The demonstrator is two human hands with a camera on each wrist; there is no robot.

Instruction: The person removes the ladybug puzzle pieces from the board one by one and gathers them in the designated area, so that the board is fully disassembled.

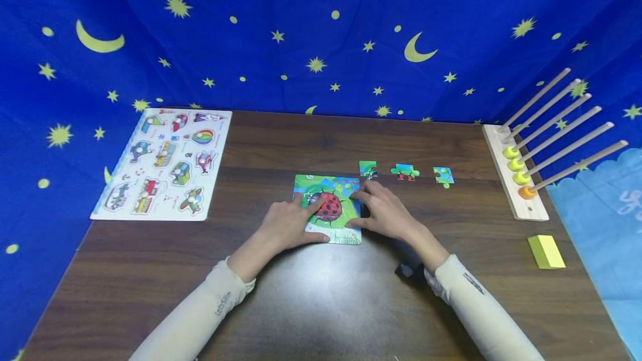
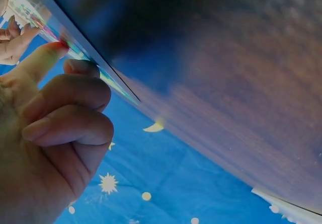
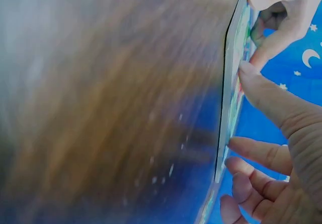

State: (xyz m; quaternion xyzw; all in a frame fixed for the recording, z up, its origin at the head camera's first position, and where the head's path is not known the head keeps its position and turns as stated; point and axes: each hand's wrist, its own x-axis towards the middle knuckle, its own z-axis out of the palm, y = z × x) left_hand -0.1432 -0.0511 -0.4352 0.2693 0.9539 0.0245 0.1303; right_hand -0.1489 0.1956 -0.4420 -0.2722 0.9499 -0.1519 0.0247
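A ladybug jigsaw puzzle (image 1: 337, 236) lies flat on the brown table. My left hand (image 1: 287, 224) rests over its left side, index finger reaching onto the ladybug and thumb along the lower edge. In the left wrist view that hand's other fingers (image 2: 75, 100) are loosely bent and hold nothing. At the puzzle's right edge, my right hand (image 1: 388, 211) touches with fingertips and thumb. The right wrist view shows its thumb (image 3: 266, 93) laid straight on the puzzle's surface. Just beyond the right hand is a loose puzzle piece (image 1: 368, 167), partly green.
Two more puzzle pieces, one with red and green (image 1: 405, 170) and one blue-green (image 1: 443, 176), lie farther right. A white vehicle peg board (image 1: 170, 188) is at the back left. On the right stand a wooden rod rack (image 1: 531, 211) with beads and a yellow block (image 1: 546, 252).
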